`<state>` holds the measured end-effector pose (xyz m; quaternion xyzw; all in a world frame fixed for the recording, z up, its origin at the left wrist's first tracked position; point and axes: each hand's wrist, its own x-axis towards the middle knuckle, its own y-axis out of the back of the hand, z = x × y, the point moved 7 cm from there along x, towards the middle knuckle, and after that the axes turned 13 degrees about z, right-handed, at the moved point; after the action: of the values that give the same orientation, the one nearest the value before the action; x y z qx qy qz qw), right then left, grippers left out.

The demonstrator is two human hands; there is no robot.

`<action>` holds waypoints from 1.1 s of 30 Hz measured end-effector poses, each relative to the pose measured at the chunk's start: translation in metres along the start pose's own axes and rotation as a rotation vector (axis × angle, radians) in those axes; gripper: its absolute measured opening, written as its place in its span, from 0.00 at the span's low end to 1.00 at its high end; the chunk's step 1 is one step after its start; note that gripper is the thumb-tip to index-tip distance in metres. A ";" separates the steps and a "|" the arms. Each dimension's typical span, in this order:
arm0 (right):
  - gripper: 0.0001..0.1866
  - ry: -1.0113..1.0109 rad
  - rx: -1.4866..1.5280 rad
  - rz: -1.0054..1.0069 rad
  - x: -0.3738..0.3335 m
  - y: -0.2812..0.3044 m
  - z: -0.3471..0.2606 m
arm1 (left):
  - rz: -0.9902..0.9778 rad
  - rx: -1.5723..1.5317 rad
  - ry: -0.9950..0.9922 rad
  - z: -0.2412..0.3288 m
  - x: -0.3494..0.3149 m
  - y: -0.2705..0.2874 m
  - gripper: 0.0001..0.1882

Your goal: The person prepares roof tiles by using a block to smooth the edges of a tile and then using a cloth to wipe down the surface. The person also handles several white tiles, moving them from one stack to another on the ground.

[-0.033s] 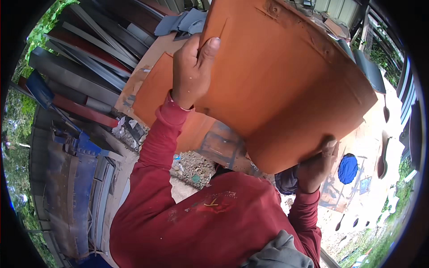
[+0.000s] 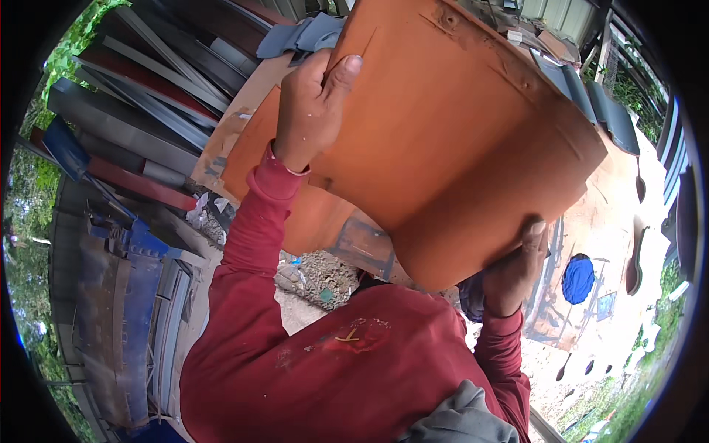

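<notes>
A curved orange roof tile (image 2: 436,140) is held up at a slant between my two hands. My left hand (image 2: 312,111) is closed on its left edge, with the thumb on the inner face. Lower right, my right hand (image 2: 517,269) grips the near right edge; its thumb shows and the other fingers are mostly hidden. Below the raised tile, a second orange tile (image 2: 314,221) lies on the table (image 2: 214,159), partly covered from sight. Dark cloth (image 2: 471,295) shows beside my right hand; whether that hand touches it, I cannot tell.
A crumpled blue cloth (image 2: 577,279) lies on the worktop at right. Grey tiles (image 2: 614,118) rest at the back right, more grey pieces (image 2: 303,37) at the back left. Long metal profiles (image 2: 148,88) are stacked at left, above a blue metal frame (image 2: 140,295). Gravel (image 2: 321,279) shows below.
The held tile has shifted slightly left, together with both hands. More of the grey tiles behind its right end now shows.
</notes>
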<state>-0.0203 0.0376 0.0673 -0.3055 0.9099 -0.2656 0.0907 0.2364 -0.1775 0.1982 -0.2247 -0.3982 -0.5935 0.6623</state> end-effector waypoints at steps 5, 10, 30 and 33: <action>0.30 -0.313 -0.157 -0.170 -0.043 -0.074 0.103 | -0.272 0.479 0.064 -0.138 0.021 0.055 0.27; 0.34 -0.050 -0.641 -0.431 -0.050 -0.123 0.172 | -0.369 0.613 0.266 -0.246 0.003 0.111 0.26; 0.44 0.145 -1.348 -0.628 -0.073 -0.167 0.224 | -0.258 0.466 -0.037 -0.186 0.049 0.111 0.22; 0.36 0.156 -1.245 -0.680 -0.090 -0.160 0.222 | -0.573 0.099 0.296 -0.217 -0.021 0.072 0.26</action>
<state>0.2055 -0.1107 -0.0335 -0.5475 0.7508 0.2685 -0.2538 0.3626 -0.3179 0.0677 0.0176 -0.3731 -0.7620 0.5289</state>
